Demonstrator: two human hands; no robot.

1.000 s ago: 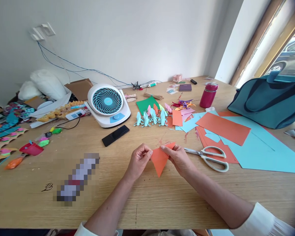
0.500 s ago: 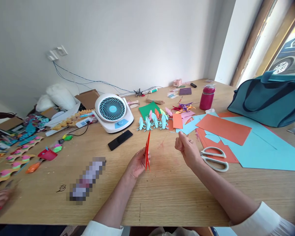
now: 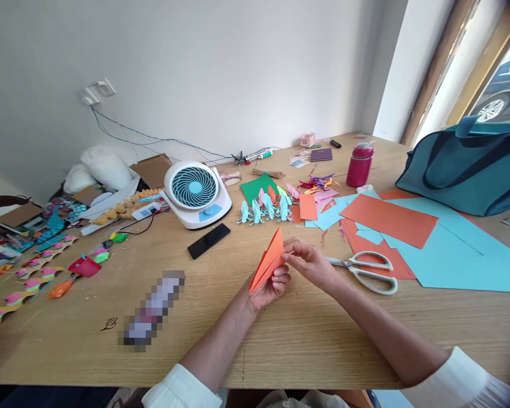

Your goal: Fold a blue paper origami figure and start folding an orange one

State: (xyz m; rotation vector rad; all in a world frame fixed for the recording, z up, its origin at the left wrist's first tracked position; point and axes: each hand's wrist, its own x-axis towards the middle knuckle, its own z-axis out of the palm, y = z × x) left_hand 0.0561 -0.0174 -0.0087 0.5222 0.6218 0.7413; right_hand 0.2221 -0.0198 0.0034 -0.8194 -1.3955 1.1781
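Observation:
A folded orange paper [image 3: 270, 259] with pointed ends is held upright above the wooden table. My left hand [image 3: 267, 290] grips it from behind and below, fingers curled round its lower part. At its right edge my right hand [image 3: 306, 262] pinches the paper between thumb and fingers. Beyond my hands stands a row of small light-blue folded paper figures [image 3: 267, 208], with pink and orange ones behind them. White-handled scissors [image 3: 368, 269] lie to the right, partly behind my right hand and wrist.
A white fan [image 3: 195, 192] and a black phone [image 3: 208, 241] stand and lie to the left. On the right are orange [image 3: 391, 220] and light-blue sheets [image 3: 459, 260], a magenta bottle [image 3: 360, 164] and a teal bag [image 3: 463, 167]. A pink cup [image 3: 84, 265] lies at left.
My left hand has turned the orange paper so its broad face shows. My right hand has moved left from beside the scissors and taken hold of the paper's right edge.

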